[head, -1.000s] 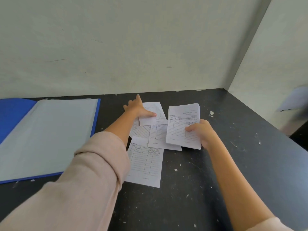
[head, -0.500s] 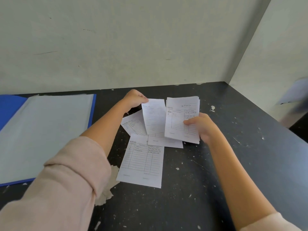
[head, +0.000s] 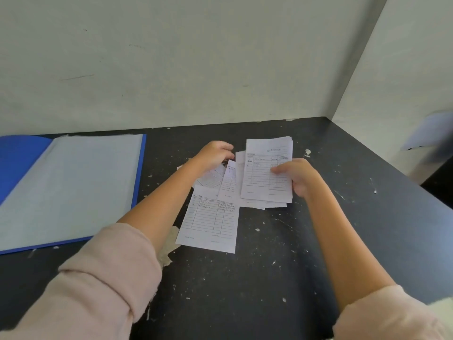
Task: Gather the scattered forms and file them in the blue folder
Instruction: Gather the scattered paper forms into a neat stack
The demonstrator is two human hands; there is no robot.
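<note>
Currently mid-gather. Right hand (head: 297,179) pinches a small stack of forms (head: 268,168), thumb on the top sheet, long axis running away from the person toward the back wall (head: 171,57). Left hand (head: 215,153) is curled over a single form (head: 229,180) that stands tilted on edge just left of the stack; fingers look closed on its top edge, though the grip itself is hidden behind the knuckles (cannot confirm a firm pinch).

Loose on the desk (head: 318,241): one large form (head: 209,222) lying flat nearest the person, another form (head: 212,177) partly under the left wrist, and more sheets under the held stack.

Blue folder (head: 71,187) lies open at the left edge of the desk, well apart from the papers, left of both hands; the left arm is nearer to it.

Judgement: next move is merging the tilted sheet into the stack, so its long axis must line up with the stack's. Remaining sheets not yet collected; filing not begun.
</note>
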